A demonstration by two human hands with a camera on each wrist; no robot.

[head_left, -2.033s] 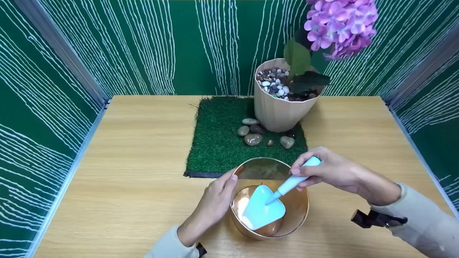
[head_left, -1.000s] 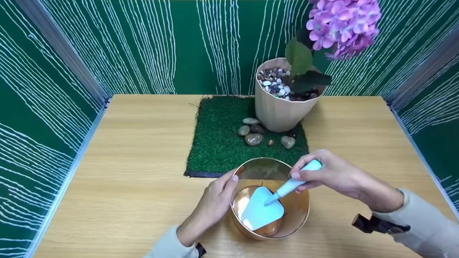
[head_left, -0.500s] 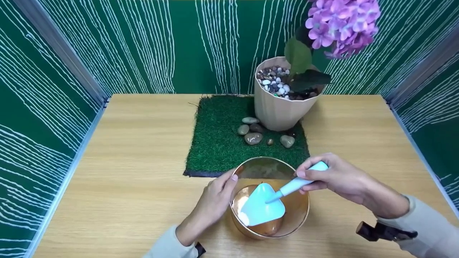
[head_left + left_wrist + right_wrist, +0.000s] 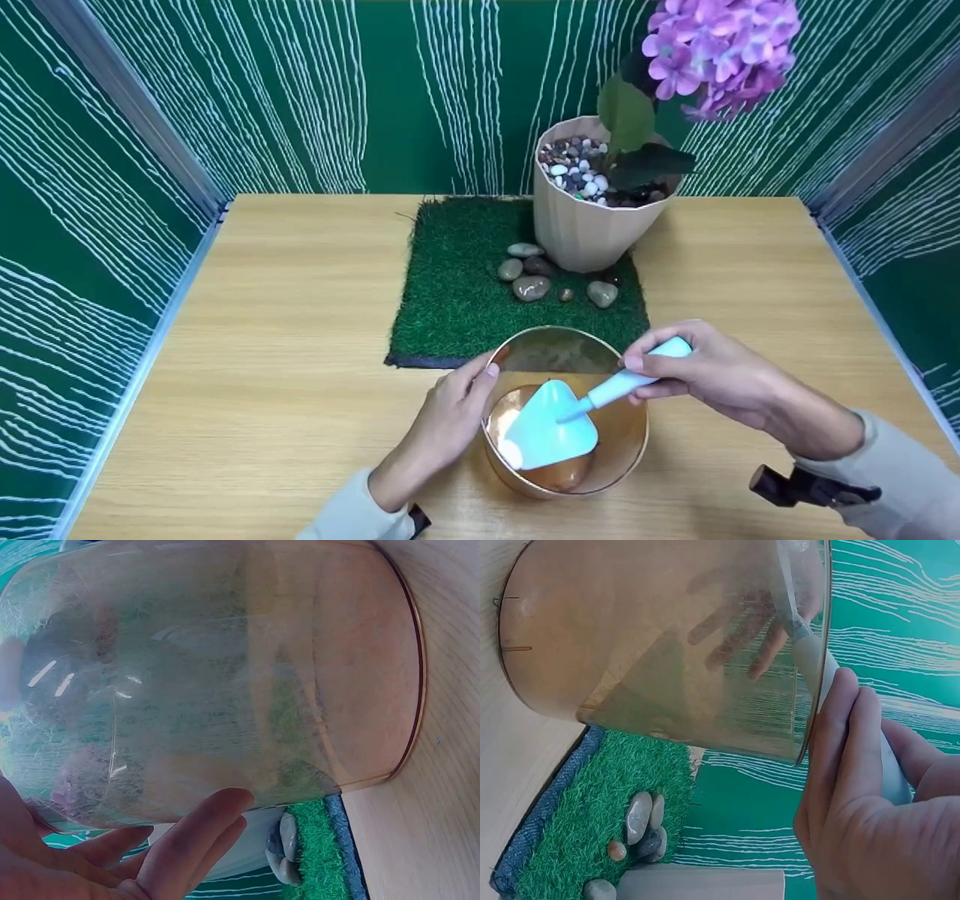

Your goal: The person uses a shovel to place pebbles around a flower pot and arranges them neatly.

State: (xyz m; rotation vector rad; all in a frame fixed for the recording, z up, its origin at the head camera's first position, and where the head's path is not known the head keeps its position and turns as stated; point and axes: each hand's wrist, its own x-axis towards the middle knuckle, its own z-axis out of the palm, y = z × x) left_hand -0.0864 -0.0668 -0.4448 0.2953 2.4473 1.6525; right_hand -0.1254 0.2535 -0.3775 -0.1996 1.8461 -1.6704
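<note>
In the head view, my right hand (image 4: pixel 712 375) grips the handle of a light blue trowel (image 4: pixel 555 431). The blade is down inside a see-through amber bucket (image 4: pixel 626 450), its broad face towards me and a bright glare at its lower left tip. My left hand (image 4: pixel 442 420) holds the bucket's left side, thumb at the rim and fingers along the outer wall. Those fingers (image 4: pixel 199 840) lie against the clear wall in the left wrist view. In the right wrist view the handle (image 4: pixel 814 664) crosses the rim, with the fingers (image 4: pixel 862 742) wrapped on it.
Behind the bucket lies an artificial grass mat (image 4: pixel 450 315). On it stands a beige pot (image 4: pixel 592 232) of pebbles with a purple flower (image 4: pixel 720 52). Several smooth stones (image 4: pixel 531 288) sit before the pot. Green panels (image 4: pixel 397 97) enclose the wooden table (image 4: pixel 262 337).
My right hand has shifted a little to the right and towards me. The trowel's handle leans lower, and its blade has turned slightly inside the bucket. My left hand has stayed in place.
</note>
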